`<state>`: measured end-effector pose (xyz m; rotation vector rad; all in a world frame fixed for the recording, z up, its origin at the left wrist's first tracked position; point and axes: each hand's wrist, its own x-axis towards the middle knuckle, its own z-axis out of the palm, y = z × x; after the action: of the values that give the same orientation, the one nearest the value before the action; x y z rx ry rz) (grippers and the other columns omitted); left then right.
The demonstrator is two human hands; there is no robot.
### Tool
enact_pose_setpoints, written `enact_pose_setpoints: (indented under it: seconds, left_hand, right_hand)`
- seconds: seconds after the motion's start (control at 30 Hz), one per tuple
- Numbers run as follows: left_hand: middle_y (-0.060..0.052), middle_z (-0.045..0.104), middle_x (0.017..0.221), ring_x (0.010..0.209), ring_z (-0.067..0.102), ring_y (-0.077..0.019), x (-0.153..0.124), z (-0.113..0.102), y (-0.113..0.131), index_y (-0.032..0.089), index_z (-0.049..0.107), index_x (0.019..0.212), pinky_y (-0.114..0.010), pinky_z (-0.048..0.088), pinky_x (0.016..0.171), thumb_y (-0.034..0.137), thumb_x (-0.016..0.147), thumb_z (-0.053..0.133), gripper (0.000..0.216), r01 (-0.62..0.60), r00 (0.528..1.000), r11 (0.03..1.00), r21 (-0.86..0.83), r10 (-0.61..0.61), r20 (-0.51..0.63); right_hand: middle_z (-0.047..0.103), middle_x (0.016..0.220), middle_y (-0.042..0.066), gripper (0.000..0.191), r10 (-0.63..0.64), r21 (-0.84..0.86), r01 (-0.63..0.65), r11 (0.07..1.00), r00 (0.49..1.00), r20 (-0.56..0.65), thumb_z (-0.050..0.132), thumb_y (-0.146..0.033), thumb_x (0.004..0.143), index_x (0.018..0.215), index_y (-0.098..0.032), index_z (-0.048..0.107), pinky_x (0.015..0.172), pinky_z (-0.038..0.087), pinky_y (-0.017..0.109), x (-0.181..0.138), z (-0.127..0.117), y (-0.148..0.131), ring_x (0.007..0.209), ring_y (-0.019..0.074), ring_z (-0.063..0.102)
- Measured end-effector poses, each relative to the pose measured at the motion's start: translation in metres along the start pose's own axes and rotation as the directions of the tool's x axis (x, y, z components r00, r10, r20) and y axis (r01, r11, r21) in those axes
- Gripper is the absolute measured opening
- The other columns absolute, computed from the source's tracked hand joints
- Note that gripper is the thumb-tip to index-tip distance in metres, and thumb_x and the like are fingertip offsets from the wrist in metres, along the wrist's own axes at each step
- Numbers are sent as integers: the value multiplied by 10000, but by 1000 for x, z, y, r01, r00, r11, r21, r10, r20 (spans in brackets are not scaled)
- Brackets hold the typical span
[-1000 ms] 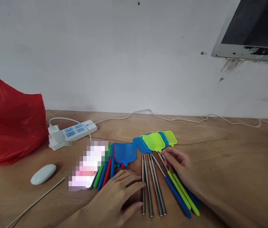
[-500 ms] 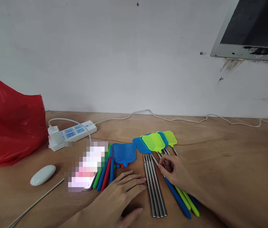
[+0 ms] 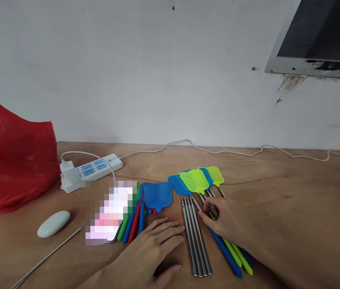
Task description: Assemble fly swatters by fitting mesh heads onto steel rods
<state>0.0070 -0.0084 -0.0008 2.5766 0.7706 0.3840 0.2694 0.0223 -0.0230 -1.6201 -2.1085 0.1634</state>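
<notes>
My left hand (image 3: 157,251) lies flat on the table with its fingers stretched out, just left of several bare metal rods (image 3: 198,245) laid side by side. My right hand (image 3: 224,218) rests over the shafts of the assembled fly swatters, thumb and index finger curved and apart. Its thumb tip is at the metal shaft of a swatter with a blue handle (image 3: 227,253). Lime-green handles (image 3: 239,257) stick out below the hand. Beyond it, lime mesh heads (image 3: 194,180) overlap blue mesh heads (image 3: 178,185). The right hand's other fingers are partly hidden.
Loose blue swatter heads (image 3: 157,195) and coloured handle grips (image 3: 134,222) lie beyond my left hand, beside a blurred phone (image 3: 112,212). Farther left are a white mouse (image 3: 53,224), a power strip (image 3: 100,170) and a red plastic bag (image 3: 16,160). A white cable (image 3: 218,152) runs along the wall.
The thumb and index finger of my right hand are slightly farther apart. My left hand and the swatter parts have hardly moved.
</notes>
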Motion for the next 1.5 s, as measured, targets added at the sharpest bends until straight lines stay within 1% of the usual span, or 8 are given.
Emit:
enact_pose_setpoints:
  seconds: [0.13,0.33,0.53,0.73,0.87,0.97,1.13,1.5]
  left_hand:
    - [-65,574,1447,1333,525,-287,-1,1,0,276,514,1423,-494,383,1156,204,856,676,594,-7,999,1000,-25,6,-31]
    - [-97,564,1453,1347,507,-276,1,-2,4,228,530,1398,-480,393,1149,224,883,643,527,6,1000,999,41,-7,19]
    - [-94,540,1475,1361,490,-275,2,-5,6,227,516,1412,-489,388,1151,242,893,631,532,39,997,997,59,-43,64]
    - [-76,529,1488,1364,486,-283,1,-4,4,257,525,1406,-508,367,1159,253,898,626,518,64,995,998,29,-66,73]
    - [-64,540,1480,1352,500,-291,1,-4,4,275,534,1398,-504,374,1153,232,883,639,527,53,997,999,-2,-53,50]
    - [-67,559,1462,1340,513,-299,0,-5,4,275,546,1384,-507,384,1145,216,870,649,528,39,999,999,-19,-38,33]
    - [-67,583,1436,1309,542,-302,-1,-4,4,273,561,1364,-495,404,1131,209,865,656,511,18,1000,999,-40,-18,-7]
    - [-65,629,1327,1228,567,-271,-1,-2,0,236,580,1235,-445,401,1110,191,907,607,332,24,999,1000,13,-23,-46]
  right_hand:
    - [543,545,-19,138,25,-55,-24,998,1000,15,635,-281,761,648,-209,602,533,273,270,-1,0,-2,529,151,511]
    - [542,529,-15,116,85,-90,-88,992,996,-34,633,-247,718,612,-208,610,533,249,274,0,2,-6,527,153,503]
    - [486,484,-42,139,150,166,-140,976,988,-46,608,-254,691,577,-215,539,511,296,267,4,7,0,485,139,474]
    - [523,530,-32,113,215,542,-191,818,976,19,581,-302,675,602,-220,553,495,344,263,6,8,0,507,144,496]
    - [583,501,-34,159,255,695,-305,651,950,179,605,-355,657,628,-223,522,507,389,263,8,1,-4,479,145,539]
    - [595,451,-50,186,252,731,-344,590,938,238,616,-373,696,699,-222,506,501,371,249,9,-6,-4,442,134,520]
    - [527,443,-91,269,283,778,-353,520,930,233,650,-425,718,761,-236,462,474,311,237,9,-12,-5,424,113,431]
    - [429,473,-101,460,305,791,-394,469,912,274,788,-564,653,720,-225,485,449,207,228,9,-14,-9,448,86,324]
